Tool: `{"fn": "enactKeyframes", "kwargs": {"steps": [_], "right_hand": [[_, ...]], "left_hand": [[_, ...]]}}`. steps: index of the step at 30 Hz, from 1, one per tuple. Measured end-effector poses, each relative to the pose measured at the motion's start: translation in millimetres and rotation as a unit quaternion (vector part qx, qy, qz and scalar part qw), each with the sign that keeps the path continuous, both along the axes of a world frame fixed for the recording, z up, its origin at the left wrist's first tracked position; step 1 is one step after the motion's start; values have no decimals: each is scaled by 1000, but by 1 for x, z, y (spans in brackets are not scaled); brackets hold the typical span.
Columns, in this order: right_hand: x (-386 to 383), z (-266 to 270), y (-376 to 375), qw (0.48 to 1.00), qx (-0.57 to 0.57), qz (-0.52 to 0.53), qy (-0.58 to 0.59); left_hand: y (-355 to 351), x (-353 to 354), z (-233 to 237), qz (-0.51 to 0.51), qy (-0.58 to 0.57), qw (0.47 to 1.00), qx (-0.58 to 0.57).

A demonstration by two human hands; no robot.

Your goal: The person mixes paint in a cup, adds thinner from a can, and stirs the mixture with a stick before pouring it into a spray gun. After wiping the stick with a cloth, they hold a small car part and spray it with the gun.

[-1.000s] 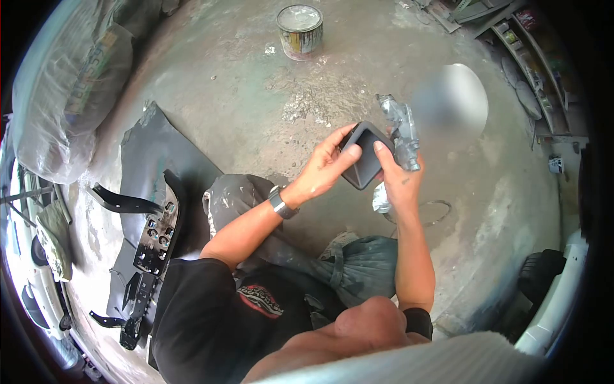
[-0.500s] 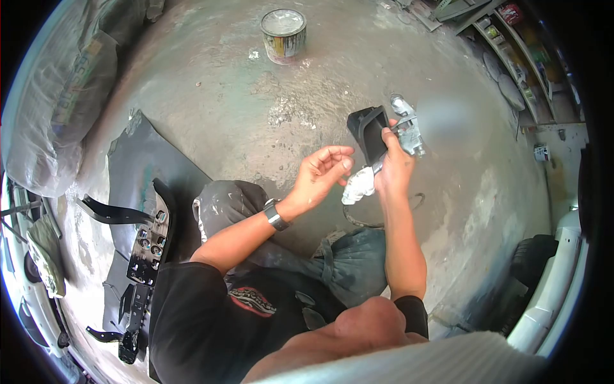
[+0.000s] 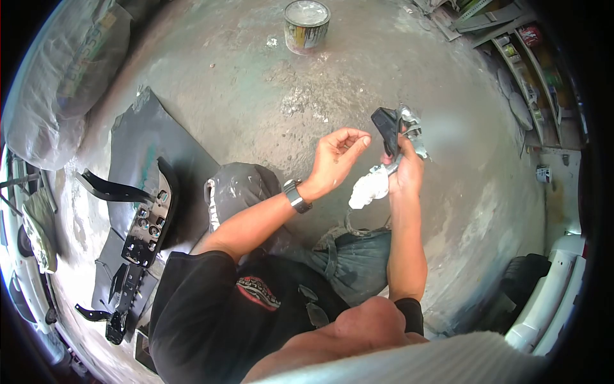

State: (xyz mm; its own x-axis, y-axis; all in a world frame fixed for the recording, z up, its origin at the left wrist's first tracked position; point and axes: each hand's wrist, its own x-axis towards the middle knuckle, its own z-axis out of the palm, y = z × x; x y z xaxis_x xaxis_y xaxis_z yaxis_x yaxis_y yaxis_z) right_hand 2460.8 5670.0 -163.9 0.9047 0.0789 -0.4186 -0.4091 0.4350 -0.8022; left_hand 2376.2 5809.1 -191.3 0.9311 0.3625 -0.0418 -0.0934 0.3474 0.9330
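Since a second ago my left hand (image 3: 339, 157) has let go of the black trim piece (image 3: 385, 128); it now hangs loosely curled and empty just beside it. My right hand (image 3: 407, 173) is closed, pinching the trim piece upright against the spray gun (image 3: 414, 137) in the same grip.

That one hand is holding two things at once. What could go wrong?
1. The right hand grips both the black part and the spray gun, while the left hand is open beside them. The part might slip and fall on the floor.
2. The gun sits right against the part and the hands, so a stray squeeze could perhaps spray them.
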Motion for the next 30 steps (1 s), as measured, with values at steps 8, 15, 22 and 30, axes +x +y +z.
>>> {"fn": "enactKeyframes", "kwargs": {"steps": [8, 15, 22, 30], "right_hand": [[-8, 4, 18, 998, -13, -51, -34], [-11, 3, 24, 995, -21, -28, -91], [-20, 18, 22, 993, -52, -5, -103], [-31, 40, 9, 982, -96, 82, -140]], "left_hand": [[2, -4, 4, -153, 71, 961, -221], [1, -1, -4, -172, 28, 940, -293], [49, 16, -16, -106, -18, 951, -290], [88, 7, 5, -69, 51, 992, -95]]}}
